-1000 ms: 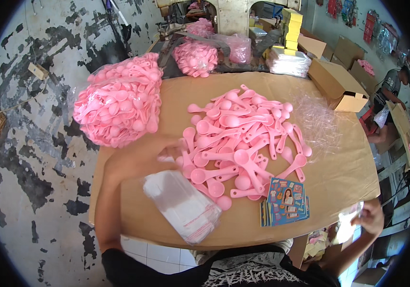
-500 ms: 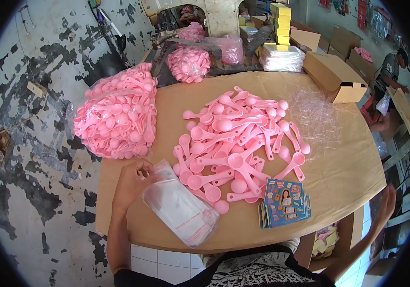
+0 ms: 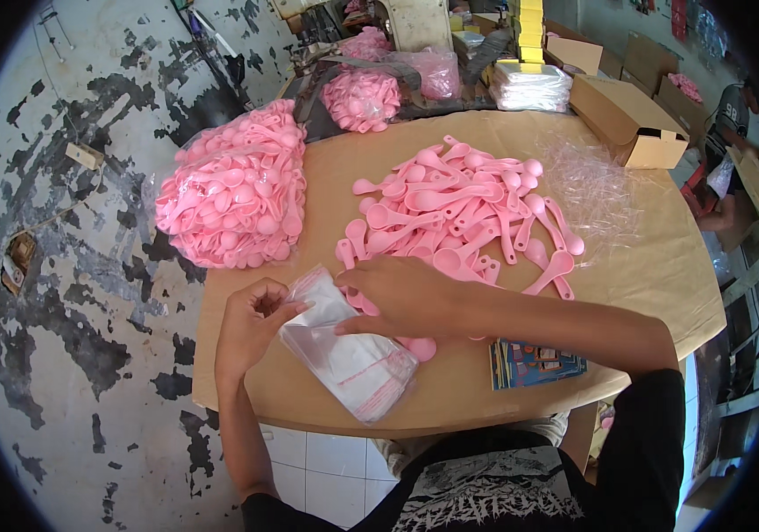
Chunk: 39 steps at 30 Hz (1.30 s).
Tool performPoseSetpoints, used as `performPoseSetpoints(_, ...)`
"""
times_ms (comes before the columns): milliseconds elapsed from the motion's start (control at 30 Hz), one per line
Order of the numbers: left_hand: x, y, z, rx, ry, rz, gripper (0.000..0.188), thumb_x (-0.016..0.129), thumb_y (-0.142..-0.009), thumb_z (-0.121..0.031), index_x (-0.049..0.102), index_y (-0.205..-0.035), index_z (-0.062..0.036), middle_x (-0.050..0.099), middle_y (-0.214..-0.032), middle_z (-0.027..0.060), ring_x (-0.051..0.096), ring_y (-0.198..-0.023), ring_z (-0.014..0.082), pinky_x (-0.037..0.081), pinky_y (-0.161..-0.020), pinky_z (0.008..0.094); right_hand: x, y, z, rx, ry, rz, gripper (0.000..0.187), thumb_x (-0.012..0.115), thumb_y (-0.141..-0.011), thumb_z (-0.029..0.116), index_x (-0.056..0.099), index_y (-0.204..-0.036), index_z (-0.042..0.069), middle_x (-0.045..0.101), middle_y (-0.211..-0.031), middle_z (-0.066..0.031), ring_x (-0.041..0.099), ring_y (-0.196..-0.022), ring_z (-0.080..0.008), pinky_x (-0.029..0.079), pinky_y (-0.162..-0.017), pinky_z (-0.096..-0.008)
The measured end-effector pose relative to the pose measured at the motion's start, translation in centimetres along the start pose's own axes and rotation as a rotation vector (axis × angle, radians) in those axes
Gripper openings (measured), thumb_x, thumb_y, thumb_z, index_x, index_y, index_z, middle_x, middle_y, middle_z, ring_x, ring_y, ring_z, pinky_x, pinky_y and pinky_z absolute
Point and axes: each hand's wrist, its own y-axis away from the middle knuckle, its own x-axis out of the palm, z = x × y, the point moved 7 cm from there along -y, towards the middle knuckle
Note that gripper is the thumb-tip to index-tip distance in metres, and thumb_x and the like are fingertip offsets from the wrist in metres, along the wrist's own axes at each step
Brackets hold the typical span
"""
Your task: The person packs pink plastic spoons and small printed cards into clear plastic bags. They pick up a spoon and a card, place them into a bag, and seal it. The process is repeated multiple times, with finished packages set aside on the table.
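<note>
A stack of clear plastic bags [image 3: 354,365] with white and reddish printed areas lies at the table's near edge. My left hand [image 3: 253,321] is closed at the stack's upper left corner, thumb on the plastic and fingers curled. Over the stack's right side reaches my right hand [image 3: 401,297], thumb and fingers apart, with nothing visible between them. Behind it spreads a loose heap of pink measuring spoons [image 3: 463,191], partly covered by the hand and forearm. Small blue printed cards [image 3: 534,365] sit below my right forearm, their upper part hidden.
A large clear bag full of pink spoons [image 3: 233,195] stands at the table's left edge. Crumpled clear plastic [image 3: 587,195] lies right of the heap. Farther back are a cardboard box [image 3: 627,120], stacked clear packets [image 3: 530,86] and a smaller spoon bag [image 3: 361,99]. A person [image 3: 727,133] sits far right.
My right hand has swung in from the far right to the bag stack, its forearm now crossing over the cards. My left hand stays at the stack's corner. The whole view has shifted slightly.
</note>
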Motion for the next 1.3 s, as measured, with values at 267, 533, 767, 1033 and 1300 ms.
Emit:
performPoseSetpoints(267,-1.6,4.5,-3.7,0.318,-0.459,-0.550,0.018,0.077,-0.075,-0.005,0.063,-0.085,-0.0001,0.062,-0.080,0.0054,0.056,-0.072,0.0176,0.046,-0.067,0.0290,4.7,-4.8,-1.5,-0.021,-0.112,0.185,0.029,0.062,-0.090,0.027,0.069,-0.085,-0.001,0.069,-0.079,-0.0164,0.067,-0.077,-0.0293,0.051,-0.076,-0.0419)
performPoseSetpoints(533,4.8,7.7,-2.8,0.447,-0.385,0.000,0.016,0.074,-0.076,-0.003,0.070,-0.091,-0.0029,0.066,-0.098,0.0092,0.063,-0.092,0.0274,0.051,-0.080,0.0367,5.2,-5.3,-1.5,-0.202,0.288,-0.109,0.023,0.052,-0.093,0.014,0.067,-0.101,-0.001,0.065,-0.082,-0.0211,0.064,-0.078,-0.0358,0.049,-0.076,-0.0456)
performPoseSetpoints(767,4.4,7.5,-2.3,0.358,-0.362,0.013,0.018,0.075,-0.075,-0.007,0.068,-0.090,-0.0026,0.065,-0.101,0.0096,0.061,-0.095,0.0291,0.050,-0.084,0.0375,-8.3,-1.6,0.4,0.003,-0.106,-0.245,0.023,0.051,-0.095,0.009,0.063,-0.109,-0.003,0.067,-0.082,-0.0134,0.060,-0.068,-0.0183,0.049,-0.065,-0.0310)
performPoseSetpoints(1033,13.2,1.8,-11.1,0.179,0.523,0.468,0.045,0.055,-0.099,-0.034,0.055,-0.123,0.0045,0.063,-0.115,0.0107,0.061,-0.107,0.0195,0.049,-0.091,0.0353,-10.8,7.5,1.9,0.062,-0.231,-0.059,0.018,0.056,-0.094,0.006,0.064,-0.107,-0.002,0.064,-0.074,-0.0062,0.053,-0.062,-0.0066,0.044,-0.057,-0.0237)
performPoseSetpoints(1300,16.3,-3.4,-12.9,0.007,1.009,0.590,0.049,0.044,-0.102,-0.036,0.042,-0.135,-0.0003,0.061,-0.119,0.0201,0.062,-0.110,0.0290,0.047,-0.100,0.0388,-9.7,18.3,-4.7,0.135,0.137,-0.207,0.023,0.068,-0.087,0.017,0.066,-0.105,0.003,0.065,-0.075,-0.0099,0.061,-0.070,-0.0173,0.048,-0.068,-0.0313)
